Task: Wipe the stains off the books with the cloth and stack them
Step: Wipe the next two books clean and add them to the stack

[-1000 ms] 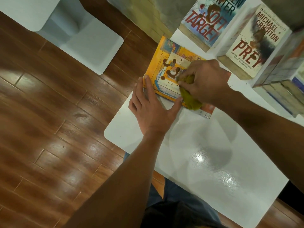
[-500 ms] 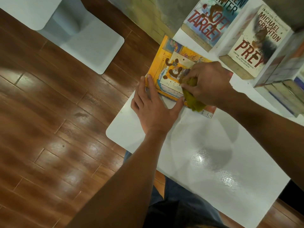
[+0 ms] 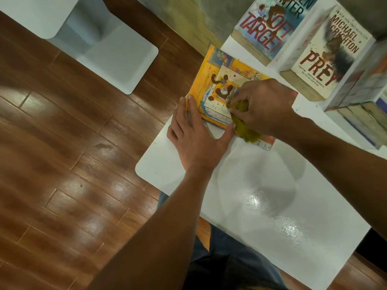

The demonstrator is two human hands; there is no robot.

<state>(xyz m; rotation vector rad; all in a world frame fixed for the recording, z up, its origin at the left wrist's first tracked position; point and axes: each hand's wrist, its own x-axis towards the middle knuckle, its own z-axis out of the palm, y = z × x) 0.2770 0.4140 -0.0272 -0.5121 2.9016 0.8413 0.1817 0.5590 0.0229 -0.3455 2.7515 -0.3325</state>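
My right-hand fingers (image 3: 237, 102) are curling round the cloth (image 3: 244, 122), a wadded olive-yellow rag, and I am pressing it onto the cover of the yellow book (image 3: 206, 80) just beside the brown stains (image 3: 222, 88). My right hand (image 3: 266, 105) is arching over the near-right part of that cover, so I cannot tell what the surface under it looks like. My left-hand fingers (image 3: 193, 111) are lying straight and released, gripping nothing, with the fingertips at the book's left edge and the thumb reaching along its near edge towards the cloth; my left hand (image 3: 196, 139) is bracing the book flat against the worktop (image 3: 261, 201). The book is lying face up at the far-left corner of the worktop, with its far corner looking to overhang the edge above the wooden floor (image 3: 62, 153). I judge that I am wiping the first book, with the blots showing on it not yet removed. Next I am expecting to sweep the cloth leftward across those blots while the left hand is holding the book against sliding off. Two paperbacks further back, Soft Target (image 3: 266, 26) and Prey (image 3: 326, 59), are showing dark smears too and are waiting, with a pile of books (image 3: 360, 114) to the right, so stacking is some way off.
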